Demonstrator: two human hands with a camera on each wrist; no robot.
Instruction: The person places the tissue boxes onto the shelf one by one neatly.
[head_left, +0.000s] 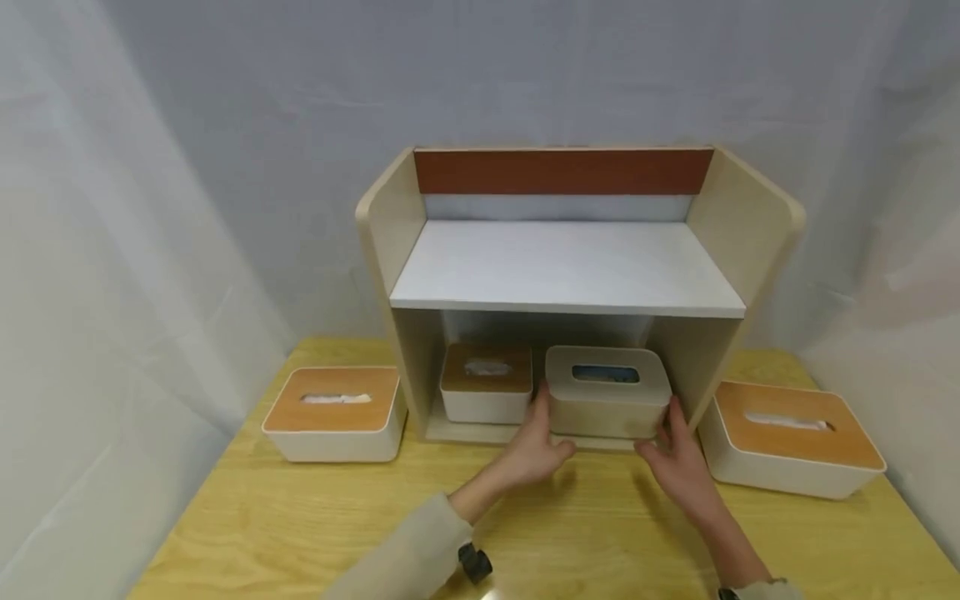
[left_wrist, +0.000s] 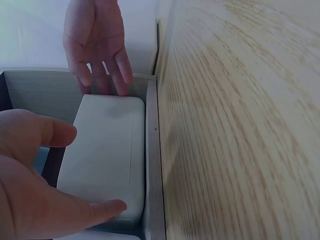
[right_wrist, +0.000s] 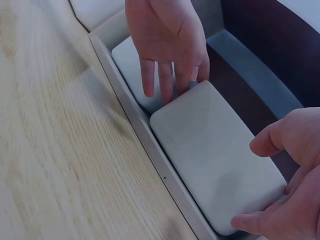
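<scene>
That beige tissue box [head_left: 606, 392] sitting in the shelf unit's [head_left: 750, 221] lower bay, right of a wood-lidded box [head_left: 487, 382], looks light, rigid and kinda slick, so the left hand [head_left: 534, 446] and right hand [head_left: 678, 462], fingers straight, press its two short ends.

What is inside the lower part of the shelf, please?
Inside the shelf, two tissue boxes: a wood-lidded box on the left and a beige box, touched by the left hand and right hand. The space behind them is hidden.
</scene>
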